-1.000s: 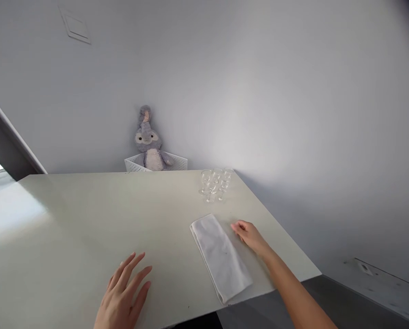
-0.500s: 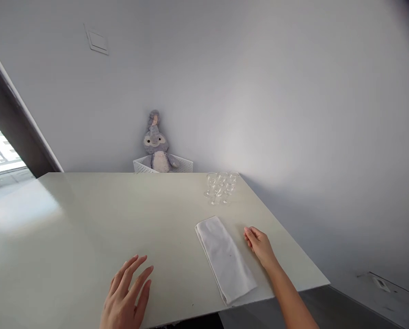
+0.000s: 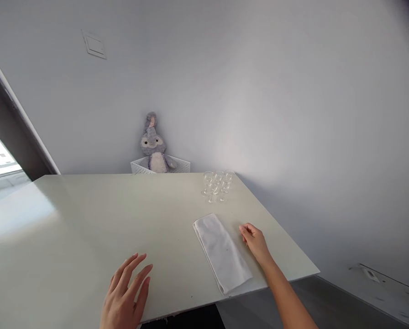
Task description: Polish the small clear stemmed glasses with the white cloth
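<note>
My left hand (image 3: 126, 290) is at the front of the pale table (image 3: 122, 219), its fingers apart and slightly bent, with nothing in it. To the right of a folded white cloth (image 3: 221, 253) is my right hand (image 3: 254, 240), its fingers curled closed and no object showing in them. The cloth lies slantwise between my two hands, its lower end close to the table's front edge; neither hand touches it. Beyond the cloth, several small clear stemmed glasses (image 3: 215, 185) stand grouped near the far right corner.
Behind the table's far edge, a grey plush rabbit (image 3: 157, 162) sits in a white perforated basket (image 3: 182, 166). A bare wall (image 3: 293, 114) runs along the back and right. The table's right edge slants toward me.
The view has shifted a little, so the table, cloth and glasses appear slightly further left. Both hands keep much the same pose, and the cloth and glasses stay in place.
</note>
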A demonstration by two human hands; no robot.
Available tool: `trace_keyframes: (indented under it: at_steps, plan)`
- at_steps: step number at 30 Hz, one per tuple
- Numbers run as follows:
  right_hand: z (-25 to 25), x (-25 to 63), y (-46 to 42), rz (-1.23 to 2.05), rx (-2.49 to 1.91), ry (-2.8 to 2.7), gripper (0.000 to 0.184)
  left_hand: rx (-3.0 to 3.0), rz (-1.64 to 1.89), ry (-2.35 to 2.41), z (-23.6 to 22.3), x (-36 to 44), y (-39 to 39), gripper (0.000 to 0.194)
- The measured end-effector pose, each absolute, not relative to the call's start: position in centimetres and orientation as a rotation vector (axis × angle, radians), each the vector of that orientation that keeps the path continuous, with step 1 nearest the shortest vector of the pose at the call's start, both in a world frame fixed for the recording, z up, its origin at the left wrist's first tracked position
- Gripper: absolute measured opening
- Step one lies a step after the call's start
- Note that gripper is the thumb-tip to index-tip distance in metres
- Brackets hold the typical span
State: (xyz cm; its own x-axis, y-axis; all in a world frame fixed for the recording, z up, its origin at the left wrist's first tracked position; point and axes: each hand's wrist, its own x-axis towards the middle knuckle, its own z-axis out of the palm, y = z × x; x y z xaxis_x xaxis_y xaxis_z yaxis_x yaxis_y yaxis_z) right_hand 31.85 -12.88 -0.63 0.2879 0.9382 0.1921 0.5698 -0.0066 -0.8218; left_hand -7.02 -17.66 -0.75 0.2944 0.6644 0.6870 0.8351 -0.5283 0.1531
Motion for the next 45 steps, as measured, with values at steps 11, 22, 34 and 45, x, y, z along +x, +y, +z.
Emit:
trace_keyframes:
  at_steps: [11, 22, 34, 45]
  plan:
    - [0.6, 24.4, -15.8, 0.191, -1.488, -2.326, 0.041, -2.339, -1.064, -1.354, -1.1, -7.3, -17.6, 0.026]
    - [-0.4, 25.1, -14.2, 0.298, -1.617, -2.384, 0.049, -2.331, -1.060, -1.279, -1.1, -7.5, -17.1, 0.024]
    - [-0.8, 28.4, -15.1, 0.236, -1.778, -2.275, 0.048, -2.348, -1.057, -1.299, -1.9, -7.8, -16.9, 0.024]
    - [-1.0, 28.4, -15.1, 0.207, -1.771, -2.286, 0.047, -2.376, -1.046, -1.292, -1.6, -7.5, -17.3, 0.022]
